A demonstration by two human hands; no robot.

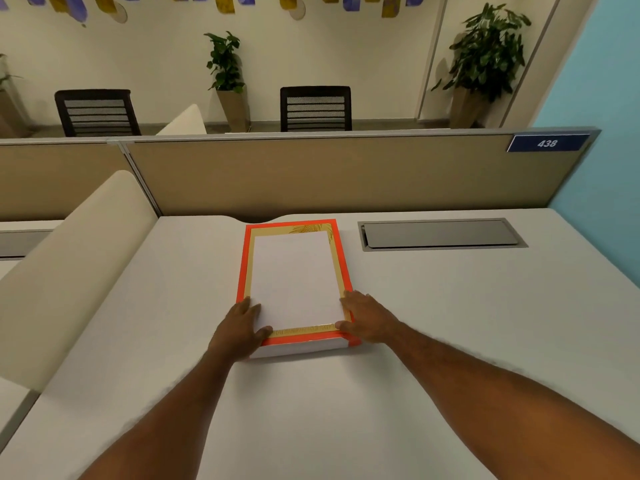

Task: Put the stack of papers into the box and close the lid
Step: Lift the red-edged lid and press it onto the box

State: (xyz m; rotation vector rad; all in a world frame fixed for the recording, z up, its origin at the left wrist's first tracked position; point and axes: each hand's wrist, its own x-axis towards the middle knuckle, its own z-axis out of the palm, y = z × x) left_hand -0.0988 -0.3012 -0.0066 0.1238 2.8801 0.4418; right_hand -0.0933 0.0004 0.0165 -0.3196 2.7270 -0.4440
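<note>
A flat box point(246, 265) with an orange rim, a gold patterned top and a white side lies in the middle of the desk. A stack of white papers point(296, 278) lies flat on its top, inside the gold border. My left hand point(240, 329) clasps the near left corner of the box, with the thumb on top at the papers' corner. My right hand point(367, 320) clasps the near right corner the same way, its thumb touching the papers' other near corner. The box looks shut; its inside is hidden.
The white desk point(450, 323) ends at a beige partition point(329, 174) behind the box. A grey cable hatch point(440, 233) is set in the desk to the right. A beige curved divider point(69, 265) rises at the left. Chairs and potted plants stand beyond the partition.
</note>
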